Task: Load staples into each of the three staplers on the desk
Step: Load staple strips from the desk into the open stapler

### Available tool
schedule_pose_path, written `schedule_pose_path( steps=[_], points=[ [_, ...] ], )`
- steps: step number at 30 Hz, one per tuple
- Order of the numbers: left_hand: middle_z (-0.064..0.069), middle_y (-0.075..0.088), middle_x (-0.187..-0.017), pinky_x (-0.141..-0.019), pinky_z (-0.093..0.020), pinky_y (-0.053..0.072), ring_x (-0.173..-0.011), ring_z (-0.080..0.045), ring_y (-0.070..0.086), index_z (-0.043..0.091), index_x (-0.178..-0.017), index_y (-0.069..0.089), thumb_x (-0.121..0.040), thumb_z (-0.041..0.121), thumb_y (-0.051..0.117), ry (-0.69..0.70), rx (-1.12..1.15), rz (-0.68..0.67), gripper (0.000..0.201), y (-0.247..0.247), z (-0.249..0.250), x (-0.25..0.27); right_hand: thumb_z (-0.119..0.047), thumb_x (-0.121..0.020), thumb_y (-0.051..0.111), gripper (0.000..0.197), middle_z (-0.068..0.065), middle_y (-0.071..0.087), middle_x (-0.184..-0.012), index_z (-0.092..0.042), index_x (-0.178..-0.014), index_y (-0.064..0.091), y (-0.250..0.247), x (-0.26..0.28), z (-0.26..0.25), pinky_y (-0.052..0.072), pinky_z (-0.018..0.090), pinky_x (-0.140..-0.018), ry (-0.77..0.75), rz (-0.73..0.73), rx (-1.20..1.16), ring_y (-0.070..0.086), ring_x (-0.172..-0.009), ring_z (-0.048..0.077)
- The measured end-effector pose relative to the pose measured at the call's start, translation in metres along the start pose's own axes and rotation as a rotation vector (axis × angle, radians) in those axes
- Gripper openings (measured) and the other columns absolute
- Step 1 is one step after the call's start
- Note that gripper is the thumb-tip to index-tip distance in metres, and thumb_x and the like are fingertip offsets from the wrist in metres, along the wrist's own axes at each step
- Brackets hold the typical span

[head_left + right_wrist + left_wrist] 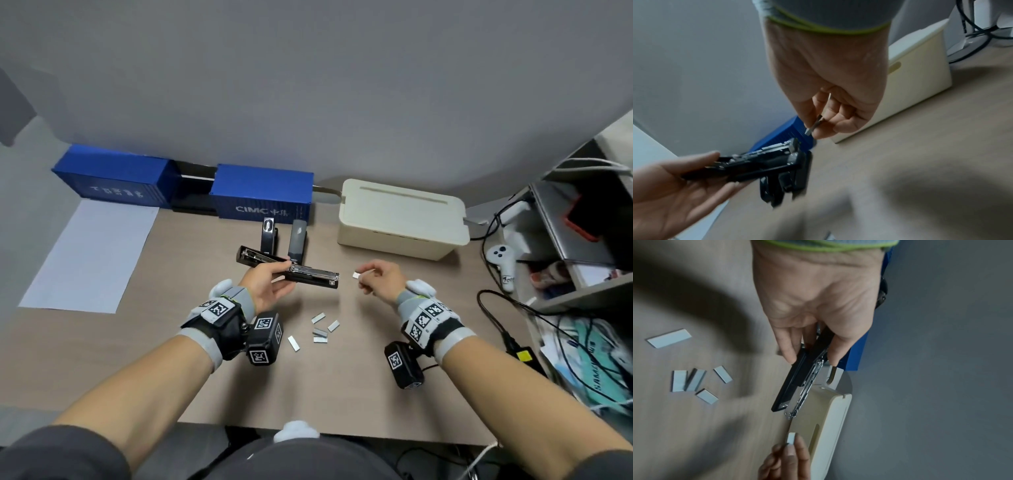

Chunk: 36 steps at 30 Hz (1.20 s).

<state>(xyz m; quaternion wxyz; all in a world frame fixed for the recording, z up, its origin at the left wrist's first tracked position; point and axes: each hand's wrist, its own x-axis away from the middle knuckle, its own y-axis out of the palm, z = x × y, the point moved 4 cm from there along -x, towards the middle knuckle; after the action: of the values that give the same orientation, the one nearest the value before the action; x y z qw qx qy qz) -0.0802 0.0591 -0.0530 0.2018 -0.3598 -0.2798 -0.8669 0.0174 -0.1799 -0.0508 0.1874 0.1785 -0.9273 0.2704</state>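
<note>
My left hand (274, 284) grips a black stapler (308, 275) swung wide open above the desk, its metal staple channel (807, 386) bare and facing up. My right hand (373, 277) pinches a small strip of staples (357, 274) between thumb and forefinger, a short way right of the stapler's front end. The strip (813, 126) hangs just above the stapler's nose (793, 146) without touching it. Two more black staplers (269, 234) (297, 240) stand side by side behind the held one. Several loose staple strips (320, 330) lie on the desk between my wrists.
Two blue container-shaped boxes (263, 197) (113, 178) line the back wall. A cream cable box (400, 216) stands at back right, a white sheet of paper (89, 260) at left. Cables, a white controller (503, 260) and shelves crowd the right edge.
</note>
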Motion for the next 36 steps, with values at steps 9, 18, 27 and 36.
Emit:
schedule_pose_path(
  steps=[9, 18, 27, 36],
  points=[
    [-0.007, 0.068, -0.107, -0.083, -0.033, 0.055, -0.103, -0.029, 0.066, 0.016, -0.104, 0.065, -0.093, 0.008, 0.06, 0.018, -0.006, -0.053, 0.014, 0.019, 0.009, 0.001, -0.008, -0.075, 0.074, 0.016, 0.007, 0.066, -0.062, -0.021, -0.084, 0.071, 0.01, 0.002, -0.048, 0.047, 0.028, -0.064, -0.161, -0.027, -0.035, 0.06, -0.065, 0.021],
    [-0.007, 0.069, -0.103, -0.08, -0.031, 0.055, -0.091, -0.025, 0.069, 0.014, -0.114, 0.062, -0.094, 0.016, 0.063, 0.013, 0.008, -0.052, 0.02, 0.024, 0.015, 0.008, -0.025, -0.079, 0.072, 0.015, 0.0, 0.061, -0.102, -0.027, -0.093, 0.074, 0.022, 0.007, -0.071, 0.042, 0.026, -0.078, -0.258, 0.011, 0.269, 0.057, -0.094, 0.015],
    [-0.008, 0.068, -0.107, -0.073, -0.029, 0.055, -0.091, -0.025, 0.069, 0.012, -0.115, 0.062, -0.094, 0.02, 0.063, 0.006, 0.051, -0.048, 0.023, 0.024, 0.018, 0.009, -0.025, -0.078, 0.074, 0.019, -0.006, 0.067, -0.094, -0.024, -0.097, 0.076, 0.027, 0.003, -0.071, 0.043, 0.02, -0.077, -0.297, -0.01, 0.225, 0.062, -0.088, 0.01],
    [-0.012, 0.068, -0.108, -0.083, -0.035, 0.056, -0.097, -0.029, 0.068, 0.011, -0.1, 0.064, -0.095, 0.018, 0.061, -0.034, 0.2, -0.04, 0.009, 0.009, 0.018, 0.009, -0.023, -0.079, 0.076, 0.021, -0.019, 0.062, -0.084, -0.021, -0.1, 0.076, 0.047, -0.007, -0.08, 0.042, 0.011, -0.074, -0.331, -0.07, 0.094, 0.059, -0.079, -0.001]
  ],
)
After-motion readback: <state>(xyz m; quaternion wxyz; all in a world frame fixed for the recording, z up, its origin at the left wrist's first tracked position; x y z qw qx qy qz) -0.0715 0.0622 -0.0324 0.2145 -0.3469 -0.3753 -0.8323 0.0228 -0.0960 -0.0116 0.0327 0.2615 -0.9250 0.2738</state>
